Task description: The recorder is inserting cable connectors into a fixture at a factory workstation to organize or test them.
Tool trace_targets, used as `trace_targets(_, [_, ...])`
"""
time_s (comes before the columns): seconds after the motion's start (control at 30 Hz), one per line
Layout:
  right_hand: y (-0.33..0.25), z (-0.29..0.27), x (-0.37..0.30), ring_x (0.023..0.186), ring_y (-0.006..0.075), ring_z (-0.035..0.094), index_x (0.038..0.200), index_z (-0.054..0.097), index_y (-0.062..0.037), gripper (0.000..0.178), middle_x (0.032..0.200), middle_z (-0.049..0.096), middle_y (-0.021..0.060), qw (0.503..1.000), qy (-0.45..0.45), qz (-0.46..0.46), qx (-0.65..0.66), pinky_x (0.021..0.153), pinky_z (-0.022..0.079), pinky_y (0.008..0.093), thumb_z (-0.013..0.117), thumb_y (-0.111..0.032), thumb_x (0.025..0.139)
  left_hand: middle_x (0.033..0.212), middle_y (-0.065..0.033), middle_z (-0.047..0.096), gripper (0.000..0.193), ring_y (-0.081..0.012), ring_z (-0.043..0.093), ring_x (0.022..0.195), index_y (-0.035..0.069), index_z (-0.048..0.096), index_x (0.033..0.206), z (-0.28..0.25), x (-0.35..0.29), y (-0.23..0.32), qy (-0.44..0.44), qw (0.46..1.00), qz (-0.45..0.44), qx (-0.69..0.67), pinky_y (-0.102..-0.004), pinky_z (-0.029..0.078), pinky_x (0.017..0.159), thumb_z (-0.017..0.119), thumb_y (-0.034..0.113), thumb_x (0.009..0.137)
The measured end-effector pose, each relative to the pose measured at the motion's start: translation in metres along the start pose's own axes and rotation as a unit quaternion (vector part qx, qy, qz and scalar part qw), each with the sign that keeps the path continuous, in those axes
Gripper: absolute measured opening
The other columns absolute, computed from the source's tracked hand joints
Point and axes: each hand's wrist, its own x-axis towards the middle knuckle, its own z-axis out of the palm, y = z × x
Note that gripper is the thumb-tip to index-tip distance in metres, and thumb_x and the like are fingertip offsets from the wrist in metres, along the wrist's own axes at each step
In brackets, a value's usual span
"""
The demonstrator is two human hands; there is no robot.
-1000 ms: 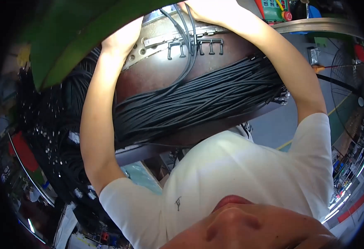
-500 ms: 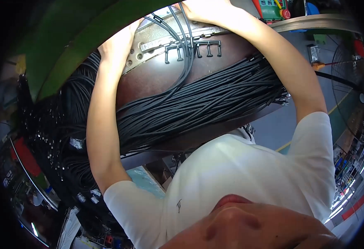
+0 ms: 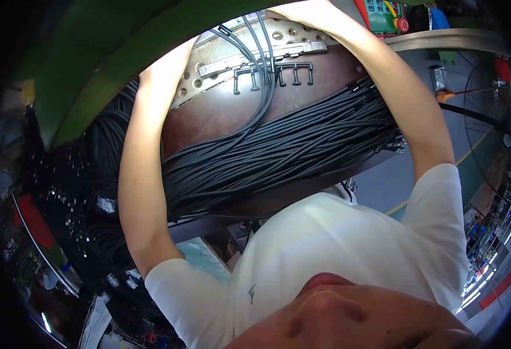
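As I look down through the head camera from my distant seat, both bare arms reach past the bundle of black cables (image 3: 279, 145), which lies across the dark reddish-brown worktop (image 3: 203, 119) between them. A few loose strands (image 3: 262, 102) curve up from that bundle and run toward the top edge, between my left hand (image 3: 173, 63) and my right hand (image 3: 299, 11). My left fingers disappear behind the green machine cover (image 3: 116, 67), so I cannot tell whether they are spread, pressed together or pinching a strand. My right hand is cut off at the top of the view, and I cannot tell how its fingers stand either.

Under the strands I see a black comb-shaped piece (image 3: 298, 64), its prongs pointing toward the bundle. Just beyond it are a metal bar (image 3: 232, 63) and a plate (image 3: 293, 39) with round holes. To my left hangs a dark mass of cables (image 3: 72, 209) with shiny tips; at upper right sits a red button (image 3: 403, 25) on a green box (image 3: 382, 22).
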Motion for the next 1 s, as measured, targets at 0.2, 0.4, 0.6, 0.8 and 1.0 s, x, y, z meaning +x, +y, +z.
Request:
trace_targets(0.2, [-0.008, -0.012, -0.028, 0.093, 0.0228, 0.06, 0.109, 0.061, -0.0029, 0.027, 0.101, 0.063, 0.015, 0.992, 0.077, -0.08, -0.064, 0.081, 0.047, 0.034, 0.056, -0.019, 0.088, 0.1, -0.0237, 0.061, 0.04, -0.0364, 0.059, 0.093, -0.003, 0.057, 0.11, -0.058, -0.031, 0.022, -0.12, 0.978, -0.147, -0.092, -0.0397, 0.047, 0.083, 0.062, 0.026, 0.083])
trace_targets(0.4, [0.029, -0.042, -0.299, 0.095, 0.0199, 0.059, 0.116, 0.053, 0.0037, 0.025, 0.11, 0.061, 0.0162, 0.887, 0.441, 0.137, -0.014, 0.085, 0.046, 0.0292, 0.043, -0.005, 0.095, 0.124, -0.0196, 0.054, 0.04, -0.0311, 0.053, 0.116, 0.001, 0.052, 0.124, -0.215, -0.158, 0.094, -0.591, 0.481, -0.225, -0.608, -0.0351, 0.043, 0.095, 0.049, 0.026, 0.094])
trace_targets(0.6, [0.103, 0.103, -0.413, 0.117, 0.0322, 0.048, 0.123, 0.052, -0.0049, 0.043, 0.126, 0.053, 0.014, 0.945, 0.024, 0.324, -0.039, 0.101, 0.034, 0.041, 0.056, -0.013, 0.082, 0.116, -0.0198, 0.058, 0.034, -0.0382, 0.052, 0.109, 0.006, 0.062, 0.109, -0.139, -0.328, 0.147, -0.57, 0.716, -0.378, -0.135, -0.0441, 0.04, 0.093, 0.047, 0.029, 0.089])
trace_targets(0.8, [0.091, 0.109, -0.39, 0.115, 0.0368, 0.047, 0.117, 0.057, -0.0047, 0.038, 0.122, 0.055, 0.0177, 0.955, -0.032, 0.239, -0.172, 0.1, 0.034, 0.0432, 0.056, -0.011, 0.08, 0.131, -0.0146, 0.05, 0.048, -0.033, 0.045, 0.121, 0.008, 0.053, 0.125, -0.119, -0.327, 0.145, -0.667, 0.659, -0.342, -0.055, -0.0435, 0.033, 0.104, 0.048, 0.038, 0.088])
trace_targets(1.0, [0.086, 0.106, -0.375, 0.116, 0.0374, 0.046, 0.115, 0.057, -0.0032, 0.039, 0.12, 0.055, 0.0193, 0.967, 0.046, 0.205, -0.14, 0.099, 0.035, 0.0434, 0.057, -0.002, 0.076, 0.123, -0.0173, 0.054, 0.043, -0.0356, 0.049, 0.115, 0.009, 0.058, 0.118, -0.108, -0.357, 0.146, -0.613, 0.724, -0.313, -0.04, -0.0455, 0.036, 0.099, 0.053, 0.033, 0.083])
